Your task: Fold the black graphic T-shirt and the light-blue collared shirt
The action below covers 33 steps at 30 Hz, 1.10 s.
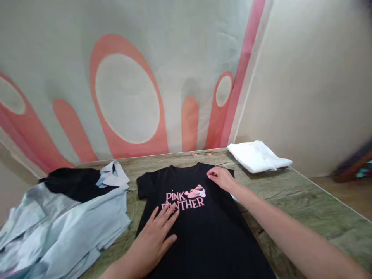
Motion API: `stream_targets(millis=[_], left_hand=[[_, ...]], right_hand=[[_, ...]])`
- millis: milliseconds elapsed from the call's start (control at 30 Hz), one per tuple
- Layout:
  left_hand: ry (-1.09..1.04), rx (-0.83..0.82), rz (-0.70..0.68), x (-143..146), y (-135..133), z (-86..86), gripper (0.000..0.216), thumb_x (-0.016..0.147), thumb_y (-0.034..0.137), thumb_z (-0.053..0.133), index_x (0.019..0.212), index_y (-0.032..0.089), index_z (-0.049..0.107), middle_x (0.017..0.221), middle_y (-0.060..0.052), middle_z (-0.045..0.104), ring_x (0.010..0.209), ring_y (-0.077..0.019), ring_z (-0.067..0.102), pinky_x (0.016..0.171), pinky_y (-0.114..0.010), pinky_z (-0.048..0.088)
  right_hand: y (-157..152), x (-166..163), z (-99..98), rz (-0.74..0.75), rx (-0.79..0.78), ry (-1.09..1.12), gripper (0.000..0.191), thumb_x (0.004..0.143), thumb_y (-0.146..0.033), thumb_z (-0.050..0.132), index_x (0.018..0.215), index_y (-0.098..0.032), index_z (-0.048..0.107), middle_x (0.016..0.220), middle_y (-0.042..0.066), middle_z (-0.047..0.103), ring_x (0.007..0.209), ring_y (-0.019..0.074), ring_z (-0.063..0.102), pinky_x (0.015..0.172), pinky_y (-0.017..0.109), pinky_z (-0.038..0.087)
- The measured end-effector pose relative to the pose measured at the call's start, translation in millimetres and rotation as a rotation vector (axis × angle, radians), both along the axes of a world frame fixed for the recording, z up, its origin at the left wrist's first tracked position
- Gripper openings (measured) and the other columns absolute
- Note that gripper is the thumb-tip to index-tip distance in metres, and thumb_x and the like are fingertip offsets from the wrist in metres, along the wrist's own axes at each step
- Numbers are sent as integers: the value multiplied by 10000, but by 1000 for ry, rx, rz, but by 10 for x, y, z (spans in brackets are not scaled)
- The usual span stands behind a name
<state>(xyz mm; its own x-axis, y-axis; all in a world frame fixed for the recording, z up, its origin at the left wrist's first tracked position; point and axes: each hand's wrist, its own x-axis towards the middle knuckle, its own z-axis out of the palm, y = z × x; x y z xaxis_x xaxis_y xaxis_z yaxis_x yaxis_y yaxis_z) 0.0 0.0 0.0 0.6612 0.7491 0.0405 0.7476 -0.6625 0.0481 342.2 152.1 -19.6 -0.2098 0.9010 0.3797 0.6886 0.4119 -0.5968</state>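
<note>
A black T-shirt [203,236] with pink "PINK PANTHER" lettering and a pink cartoon head lies spread face up, its neckline toward the wall. My left hand [157,236] rests flat on its chest, fingers spread over part of the lettering. Near the shirt's shoulder on the right is my right hand [222,178], its fingers curled together toward the thumb. Whether any fabric is pinched between those fingertips cannot be made out. A small white edge [235,198] shows under my right wrist, mostly hidden.
On the left of the wood-patterned table [314,209] lies a loose heap of pale blue-grey clothes [84,228] with a black garment [78,184] on top. A folded white item [258,157] sits at the back right. Behind the table stands a wall [174,77] with coral shapes.
</note>
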Motion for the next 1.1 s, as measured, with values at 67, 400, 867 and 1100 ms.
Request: stream_targets(millis=[67,400,867,1100], left_hand=[[-3,18,0,5,-14,6,596,1001,402,354,1519,334,66,1586,3,186,1442,-251,225,1158,-508,239],[2,50,-18,18,-4,2,596,1000,414,350,1524,315,81,1586,-3,202,1440,-238,234,1174,-471,198],[3,35,0,43,-40,45,570,1003,424,332,1520,326,114,1579,-9,230,1435,-241,250,1167,-485,208],[18,24,8,43,-65,51,565,1006,426,318,1521,325,108,1582,-11,214,1439,-236,239,1161,-490,226]], right_hand=[[-16,24,-14,-2,7,3,145,814,-187,589,857,-207,726,861,33,701,768,165,652,740,298,499],[-8,33,-82,27,15,-37,88,808,-215,634,770,-204,713,833,19,660,708,140,609,678,265,477],[-53,-33,-80,-58,24,-109,152,844,-197,528,746,-208,644,857,20,646,769,154,590,717,263,422],[594,139,226,-244,-49,-133,220,858,-267,483,736,-193,651,660,-1,643,635,143,561,605,237,373]])
